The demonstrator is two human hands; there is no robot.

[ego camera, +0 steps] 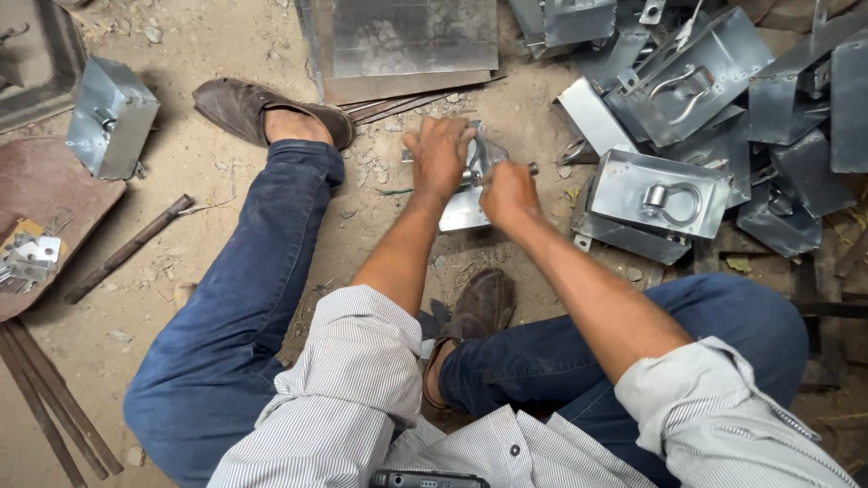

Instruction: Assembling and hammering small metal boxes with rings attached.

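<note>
Seated on the dirt floor (226, 54), legs spread, I look down on both of my hands meeting over one sheet-metal box (470, 194). The box lies on the ground between my knees, just ahead of my right shoe (479, 303), tilted with its shiny flat side up.

Left hand (438, 155): fingers curled over the top edge of the box, pressing and holding it in place; the grip is closed around the metal.

Right hand (509, 192): fist closed on a thin dark rod (529, 168), whose tip sticks out just past my knuckles; the rod meets the fitting at the centre of the box (how it engages there I cannot tell, my fingers cover it).

To the right, touching one another in a loose heap, lie finished boxes (723, 90) of the same galvanised sheet. The nearest one (655, 199) sits just beside my right hand and carries a round ring latch (671, 201) on its face.

Ahead of me, flat metal sheets (407, 41) are stacked near my left shoe (271, 110). Well apart on the left: a single box (110, 117) standing on its side, a rusty bar (127, 248) lying diagonally on the floor, and a small pile of bright brackets (27, 258) on a brown board (54, 194).
</note>
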